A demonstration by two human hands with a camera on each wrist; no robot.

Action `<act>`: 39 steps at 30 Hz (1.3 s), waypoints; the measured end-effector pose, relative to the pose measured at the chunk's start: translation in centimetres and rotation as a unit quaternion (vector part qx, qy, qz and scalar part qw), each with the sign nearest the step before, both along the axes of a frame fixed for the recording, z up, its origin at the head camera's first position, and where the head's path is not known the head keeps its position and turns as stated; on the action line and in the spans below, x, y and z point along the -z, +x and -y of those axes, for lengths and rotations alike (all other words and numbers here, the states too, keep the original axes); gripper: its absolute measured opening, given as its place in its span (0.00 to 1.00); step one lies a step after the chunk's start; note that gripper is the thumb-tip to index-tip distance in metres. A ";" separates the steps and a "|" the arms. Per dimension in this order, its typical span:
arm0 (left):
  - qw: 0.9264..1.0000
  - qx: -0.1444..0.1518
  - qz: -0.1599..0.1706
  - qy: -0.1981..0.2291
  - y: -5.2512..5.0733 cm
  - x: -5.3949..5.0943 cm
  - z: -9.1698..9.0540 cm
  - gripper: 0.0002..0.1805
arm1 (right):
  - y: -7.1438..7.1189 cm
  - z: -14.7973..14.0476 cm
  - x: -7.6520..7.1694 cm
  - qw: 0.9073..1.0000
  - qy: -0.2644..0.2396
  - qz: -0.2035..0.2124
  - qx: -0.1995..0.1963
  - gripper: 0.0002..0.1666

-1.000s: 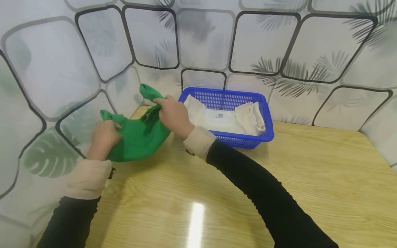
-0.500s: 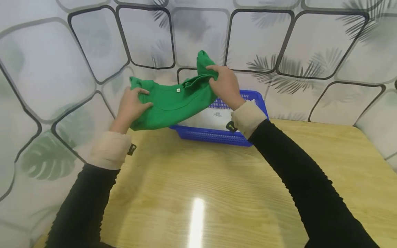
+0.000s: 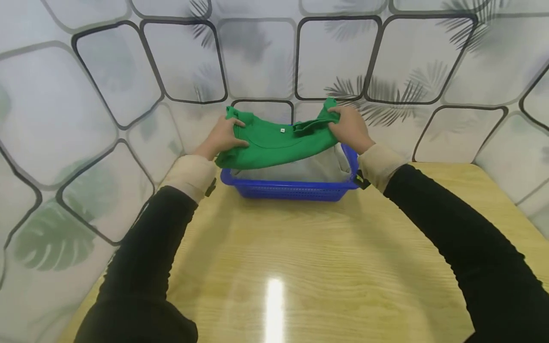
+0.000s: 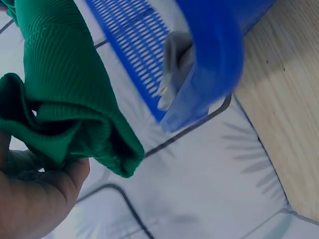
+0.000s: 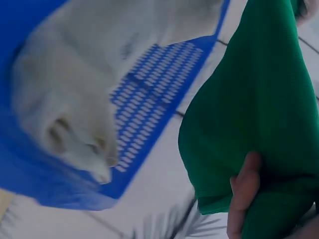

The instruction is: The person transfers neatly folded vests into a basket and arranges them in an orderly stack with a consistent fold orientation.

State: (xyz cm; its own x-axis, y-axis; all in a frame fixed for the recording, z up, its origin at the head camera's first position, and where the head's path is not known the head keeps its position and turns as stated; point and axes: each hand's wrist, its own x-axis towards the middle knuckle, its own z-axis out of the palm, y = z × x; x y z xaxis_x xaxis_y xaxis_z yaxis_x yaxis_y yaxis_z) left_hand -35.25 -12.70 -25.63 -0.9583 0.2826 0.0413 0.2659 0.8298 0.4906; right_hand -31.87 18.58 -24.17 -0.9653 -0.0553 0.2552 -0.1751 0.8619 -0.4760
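Note:
A green folded shirt [image 3: 274,147] with a small white neck label is stretched between both hands in the head view, above the blue basket [image 3: 291,191]. My left hand [image 3: 222,137] pinches its left end. In the left wrist view, ribbed green folds hang over the thumb of that left hand [image 4: 42,199]. At the other end my right hand [image 3: 352,127] grips a raised corner. Below the shirt, a cream-white folded garment [image 3: 309,170] lies in the basket, partly hidden; its folded end also shows in the right wrist view.
The basket stands on a wood-grain table [image 3: 300,247] near its back edge. A patterned wall covering [image 3: 261,57] rises behind and along the left side. A bright light reflection [image 3: 274,309] shows on the tabletop.
Both hands have carried the green shirt from the left of the basket rightward over it, raising it on the way. The shirt now covers much of the white garment.

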 end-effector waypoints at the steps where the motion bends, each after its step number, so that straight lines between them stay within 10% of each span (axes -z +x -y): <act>1: 1.000 0.005 0.000 -0.002 -0.3 0.3 -0.4 0.35 | -0.2 -0.3 0.4 1.000 0.005 0.013 -0.003 0.27; 9: 0.998 0.018 0.017 -0.050 -2.2 3.2 -2.8 0.34 | -0.6 -1.6 3.6 0.995 0.047 0.081 -0.034 0.27; 28: 0.988 0.014 0.005 -0.151 -2.2 7.3 -2.9 0.33 | -0.2 -1.6 7.2 0.979 0.183 0.034 -0.082 0.16; 39: 0.963 0.077 -0.074 -0.246 -0.7 6.6 -3.5 0.30 | -2.1 -2.0 7.8 0.922 0.331 -0.016 -0.202 0.25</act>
